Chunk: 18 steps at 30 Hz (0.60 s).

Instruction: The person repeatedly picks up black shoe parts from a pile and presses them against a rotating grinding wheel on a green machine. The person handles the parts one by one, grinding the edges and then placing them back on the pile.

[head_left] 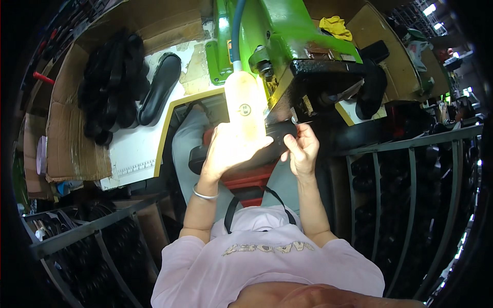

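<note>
A long black shoe sole (pixel 197 158) lies crosswise under the machine's working end, partly lost in shadow. My left hand (pixel 226 151) is closed on it, washed out by the glowing lamp (pixel 245 97) in front of the fingers. At the sole's right end is my right hand (pixel 302 150), thumb and forefinger bent close together; whatever they pinch is too small to make out. Just above them sits the green machine (pixel 292 31) with its dark lower head (pixel 328 72). Another black sole (pixel 162 87) rests on the white tabletop (pixel 134 149), beside a heap of black soles (pixel 113 82).
Cardboard walls (pixel 74 123) edge the table at left and back. A yellow cloth (pixel 336 27) lies on the machine's right. Metal racks (pixel 411 149) holding dark pieces flank me on both sides. Below the sole is something red (pixel 246 179) between my knees.
</note>
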Available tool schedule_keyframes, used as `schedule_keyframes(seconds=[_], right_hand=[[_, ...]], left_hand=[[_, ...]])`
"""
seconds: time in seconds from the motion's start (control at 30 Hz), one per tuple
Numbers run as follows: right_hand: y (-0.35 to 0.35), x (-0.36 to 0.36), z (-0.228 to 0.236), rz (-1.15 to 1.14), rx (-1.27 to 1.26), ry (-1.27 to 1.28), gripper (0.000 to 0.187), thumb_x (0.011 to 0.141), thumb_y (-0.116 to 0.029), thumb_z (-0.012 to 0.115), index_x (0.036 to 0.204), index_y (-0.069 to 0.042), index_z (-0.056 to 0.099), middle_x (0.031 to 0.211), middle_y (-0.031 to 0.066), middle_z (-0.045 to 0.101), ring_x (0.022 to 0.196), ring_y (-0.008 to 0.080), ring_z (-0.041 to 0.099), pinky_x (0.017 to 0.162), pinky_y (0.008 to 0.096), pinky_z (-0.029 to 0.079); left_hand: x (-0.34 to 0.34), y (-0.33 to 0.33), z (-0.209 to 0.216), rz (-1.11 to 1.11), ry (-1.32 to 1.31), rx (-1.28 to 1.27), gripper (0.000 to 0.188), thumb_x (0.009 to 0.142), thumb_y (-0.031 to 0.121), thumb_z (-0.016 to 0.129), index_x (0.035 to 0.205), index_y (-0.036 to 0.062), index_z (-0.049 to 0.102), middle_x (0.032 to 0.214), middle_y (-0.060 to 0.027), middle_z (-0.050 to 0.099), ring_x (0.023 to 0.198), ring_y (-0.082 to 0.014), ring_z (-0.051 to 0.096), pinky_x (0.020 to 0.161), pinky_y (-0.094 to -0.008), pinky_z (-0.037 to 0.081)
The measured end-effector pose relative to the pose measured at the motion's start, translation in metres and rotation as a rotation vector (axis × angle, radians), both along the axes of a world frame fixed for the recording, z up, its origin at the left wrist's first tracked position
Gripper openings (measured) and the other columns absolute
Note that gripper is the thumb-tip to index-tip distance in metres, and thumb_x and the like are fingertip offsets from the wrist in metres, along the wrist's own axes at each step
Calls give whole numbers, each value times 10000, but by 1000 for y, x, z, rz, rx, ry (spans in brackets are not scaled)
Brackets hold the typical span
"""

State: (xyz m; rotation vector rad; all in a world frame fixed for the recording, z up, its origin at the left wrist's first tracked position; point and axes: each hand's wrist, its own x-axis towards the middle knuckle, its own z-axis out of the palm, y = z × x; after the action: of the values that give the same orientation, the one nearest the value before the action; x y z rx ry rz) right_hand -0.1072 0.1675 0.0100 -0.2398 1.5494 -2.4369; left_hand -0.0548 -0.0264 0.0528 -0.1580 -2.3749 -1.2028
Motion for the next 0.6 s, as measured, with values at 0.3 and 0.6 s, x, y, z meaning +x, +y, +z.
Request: schedule_keyframes(seconds=[0.3,0.6], right_hand=[[-15,8,12,75,89,-24,367,779,48,732,1068,-2,512,905,89,642,701,110,633,402,188,467],[-17,13,-4,3,117,66,495,736,48,774,1136,-8,486,1008,82,606,903,151,609,801,260,504]], left_hand=[[23,-12,-18,-38,-219,334,236,770,73,746,986,-19,714,850,-127,731,730,-155,695,687,-286,534],[34,9,-37,10,-147,523,219,780,68,764,966,-32,703,879,-115,728,776,-123,678,719,-283,527]])
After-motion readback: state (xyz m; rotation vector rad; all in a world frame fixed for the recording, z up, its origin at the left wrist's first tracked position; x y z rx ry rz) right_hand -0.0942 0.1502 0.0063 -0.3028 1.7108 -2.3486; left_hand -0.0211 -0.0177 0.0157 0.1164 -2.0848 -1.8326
